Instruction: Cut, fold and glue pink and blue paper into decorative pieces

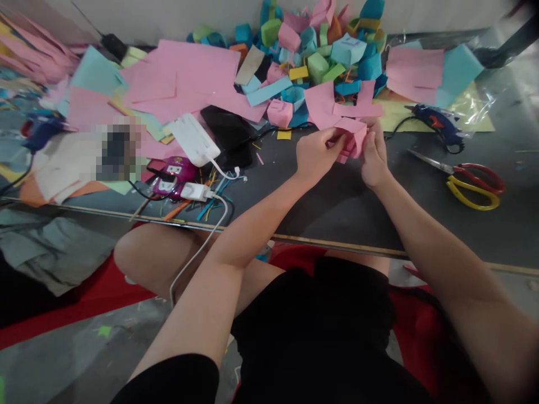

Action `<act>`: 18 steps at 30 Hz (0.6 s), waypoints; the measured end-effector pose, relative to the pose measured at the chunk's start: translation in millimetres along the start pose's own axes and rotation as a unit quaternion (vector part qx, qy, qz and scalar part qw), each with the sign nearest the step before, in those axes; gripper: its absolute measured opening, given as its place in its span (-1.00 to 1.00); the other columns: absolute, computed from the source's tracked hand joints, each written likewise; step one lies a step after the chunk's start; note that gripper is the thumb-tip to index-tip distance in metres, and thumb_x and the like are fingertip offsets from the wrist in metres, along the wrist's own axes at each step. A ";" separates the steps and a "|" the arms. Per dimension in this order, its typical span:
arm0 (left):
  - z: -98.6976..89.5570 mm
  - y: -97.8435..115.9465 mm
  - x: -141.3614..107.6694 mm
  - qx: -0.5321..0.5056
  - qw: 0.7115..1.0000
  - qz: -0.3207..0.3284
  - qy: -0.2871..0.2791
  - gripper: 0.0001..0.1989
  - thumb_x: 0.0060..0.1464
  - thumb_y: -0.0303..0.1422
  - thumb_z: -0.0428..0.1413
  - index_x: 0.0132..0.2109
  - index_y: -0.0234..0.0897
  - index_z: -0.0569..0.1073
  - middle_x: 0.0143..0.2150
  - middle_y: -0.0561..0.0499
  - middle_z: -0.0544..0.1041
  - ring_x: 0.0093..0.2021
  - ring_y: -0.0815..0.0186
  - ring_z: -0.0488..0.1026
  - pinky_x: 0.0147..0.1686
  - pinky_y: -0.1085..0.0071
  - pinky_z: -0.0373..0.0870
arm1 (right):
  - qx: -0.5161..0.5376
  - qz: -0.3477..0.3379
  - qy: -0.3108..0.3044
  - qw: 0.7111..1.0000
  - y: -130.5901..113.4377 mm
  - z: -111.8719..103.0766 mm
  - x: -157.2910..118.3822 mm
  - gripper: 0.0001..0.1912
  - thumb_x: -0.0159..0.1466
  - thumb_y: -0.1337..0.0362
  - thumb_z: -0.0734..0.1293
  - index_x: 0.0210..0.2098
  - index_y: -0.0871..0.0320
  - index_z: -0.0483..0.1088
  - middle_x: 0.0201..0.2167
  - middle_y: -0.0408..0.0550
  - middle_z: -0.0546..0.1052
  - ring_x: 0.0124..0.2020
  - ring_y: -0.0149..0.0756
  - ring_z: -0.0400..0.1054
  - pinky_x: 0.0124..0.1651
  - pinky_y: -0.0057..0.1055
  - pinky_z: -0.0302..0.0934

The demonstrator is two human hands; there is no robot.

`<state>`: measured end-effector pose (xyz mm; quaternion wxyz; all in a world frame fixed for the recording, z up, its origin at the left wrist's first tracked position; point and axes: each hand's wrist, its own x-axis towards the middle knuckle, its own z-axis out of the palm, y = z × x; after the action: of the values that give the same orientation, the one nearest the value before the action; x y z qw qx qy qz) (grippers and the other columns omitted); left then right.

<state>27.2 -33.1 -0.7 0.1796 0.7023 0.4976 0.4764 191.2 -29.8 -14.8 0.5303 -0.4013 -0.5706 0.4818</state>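
Pink folded-paper piece [357, 140] is right of centre, held in both hands above the dark grey tabletop [269, 196]. Left to right: blue plastic glue gun [44, 129] at left edge; shiny purple power strip [181, 171], near side; left hand [315, 151] pinching the paper's left side, thumb to fingers; right hand [374, 160] pinching its right edge, some fingertips hidden; dark-blue glue gun with orange trigger [440, 124], far right; red-and-yellow-handled metal scissors [457, 169] nearer.

The left hand [316, 154] and the right hand [375, 160] hold together one folded pink paper [359, 139] above the dark table [337, 207].
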 end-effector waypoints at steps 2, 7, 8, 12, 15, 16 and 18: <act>-0.3 1.1 -1.5 0.009 1.000 0.001 0.006 -0.75 0.34 -0.15 0.14 -0.14 -0.16 0.65 -0.31 -0.01 0.68 -0.23 0.25 0.62 -0.20 0.36 0.44 | -0.027 -0.047 0.021 0.998 -1.4 1.3 -0.6 -0.28 0.16 -0.55 0.22 -0.07 -0.13 0.44 0.06 -0.04 0.52 0.34 0.16 0.28 0.21 0.20 0.36; -1.2 2.3 -4.7 0.016 1.000 0.001 0.019 -0.72 0.34 -0.12 0.13 -0.15 -0.15 0.65 -0.32 -0.01 0.68 -0.25 0.25 0.61 -0.20 0.35 0.44 | -0.040 -0.062 0.023 0.997 -2.7 3.7 -1.7 -0.30 0.18 -0.52 0.23 -0.07 -0.11 0.46 0.02 -0.02 0.53 0.31 0.16 0.32 0.20 0.22 0.39; -1.0 2.0 -4.9 0.016 1.000 0.002 0.022 -0.72 0.34 -0.11 0.13 -0.14 -0.15 0.65 -0.31 -0.02 0.68 -0.25 0.25 0.61 -0.21 0.35 0.44 | -0.036 -0.057 0.024 0.997 -2.2 4.8 -1.3 -0.30 0.18 -0.52 0.23 -0.08 -0.11 0.45 0.03 -0.01 0.52 0.31 0.17 0.31 0.18 0.22 0.41; 1.4 0.3 -3.3 0.030 0.999 0.012 0.037 -0.73 0.33 -0.10 0.14 -0.14 -0.12 0.66 -0.26 -0.03 0.69 -0.22 0.25 0.59 -0.22 0.35 0.42 | -0.013 -0.045 0.029 0.998 0.1 11.6 2.4 -0.33 0.21 -0.52 0.18 -0.12 -0.13 0.42 0.06 -0.04 0.54 0.33 0.14 0.31 0.15 0.21 0.44; 4.1 -0.6 -0.9 0.046 0.998 0.013 0.045 -0.73 0.33 -0.10 0.13 -0.15 -0.10 0.67 -0.26 -0.01 0.69 -0.22 0.25 0.59 -0.21 0.35 0.41 | 0.024 -0.042 0.018 0.999 1.2 15.5 4.7 -0.36 0.22 -0.49 0.20 -0.12 -0.14 0.43 0.09 -0.07 0.56 0.33 0.08 0.33 0.17 0.16 0.44; 4.9 -0.7 -0.3 0.048 0.998 0.012 0.046 -0.73 0.32 -0.10 0.13 -0.16 -0.10 0.67 -0.26 -0.01 0.69 -0.22 0.25 0.59 -0.20 0.34 0.41 | 0.035 -0.039 0.015 0.999 1.5 16.0 5.2 -0.37 0.22 -0.49 0.21 -0.11 -0.14 0.44 0.10 -0.07 0.57 0.33 0.06 0.34 0.17 0.16 0.44; 6.0 -0.9 0.4 0.048 0.998 0.008 0.045 -0.72 0.32 -0.09 0.14 -0.16 -0.10 0.67 -0.26 -0.01 0.69 -0.22 0.24 0.58 -0.20 0.34 0.42 | 0.041 -0.027 0.013 0.999 2.1 16.2 5.8 -0.36 0.22 -0.49 0.20 -0.10 -0.13 0.44 0.11 -0.06 0.57 0.33 0.04 0.35 0.18 0.15 0.45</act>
<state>31.8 -31.0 -4.0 0.1193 0.6918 0.5222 0.4842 174.4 -25.8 -15.2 0.5663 -0.3703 -0.5541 0.4848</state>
